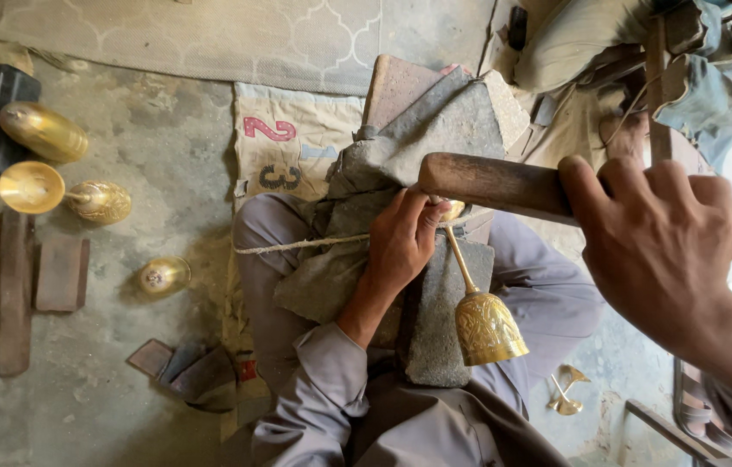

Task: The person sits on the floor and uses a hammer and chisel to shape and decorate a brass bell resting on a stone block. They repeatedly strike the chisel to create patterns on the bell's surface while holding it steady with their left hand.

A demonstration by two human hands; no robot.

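From my feed, the left hand [401,246] sits at the centre of the frame, fingers pinched shut around the upper end of a brass goblet [480,320], right where its stem meets the end of a wooden mallet [496,183]. The goblet lies over a grey stone block [444,130] propped on the lap, and its long axis runs from the pinched end down and to the right, with the engraved cup hanging at the lower end, just right of centre. The right hand [655,246] fills the right of the frame, clenched around the mallet's handle, which stretches level across to the left hand. So the goblet lies down-left of the right hand, and the left hand is plainly the nearer, already touching it. Other brass cups [63,195] lie on the floor [159,130] at upper left, well apart.
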